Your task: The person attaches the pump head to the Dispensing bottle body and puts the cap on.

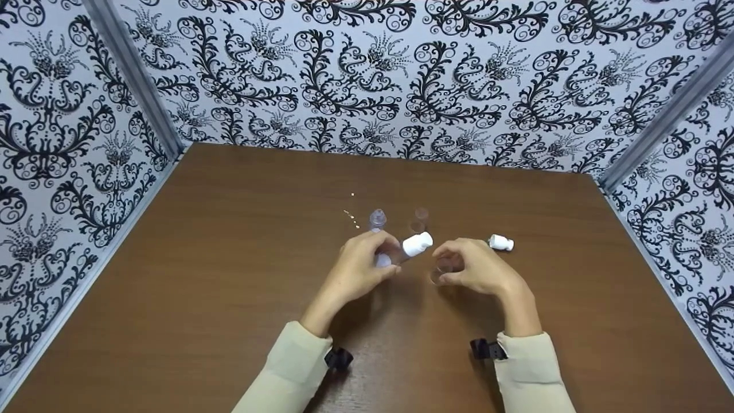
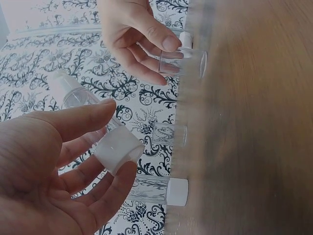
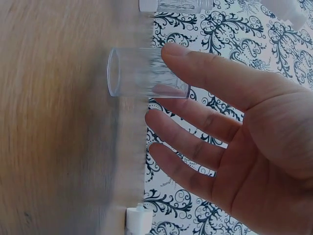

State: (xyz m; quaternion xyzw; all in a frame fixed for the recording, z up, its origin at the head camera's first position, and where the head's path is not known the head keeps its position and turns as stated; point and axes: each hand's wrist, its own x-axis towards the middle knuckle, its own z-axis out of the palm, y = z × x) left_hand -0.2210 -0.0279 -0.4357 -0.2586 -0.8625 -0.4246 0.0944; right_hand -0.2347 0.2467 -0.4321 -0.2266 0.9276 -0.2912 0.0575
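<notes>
My left hand [image 1: 362, 261] grips a small clear bottle with a white base [image 2: 119, 149], held tilted. Its white pump top [image 1: 417, 244] points up and to the right, toward the other hand. Between thumb and fingers, my right hand [image 1: 487, 268] pinches a clear cylindrical cap [image 3: 139, 72]. In the right wrist view the cap's wide rim faces the table, and the ring and little fingers stay off it. Behind the left hand stands a second clear bottle [image 1: 377, 219], which shows a white base [image 2: 177, 192] in the left wrist view.
Another clear cap [image 1: 421, 215] stands behind the held bottle. A loose white pump top [image 1: 502, 242] lies right of the right hand. Several tiny pale bits [image 1: 351, 217] are scattered on the brown table [image 1: 229, 258]. Patterned walls [image 1: 367, 74] enclose the back and sides.
</notes>
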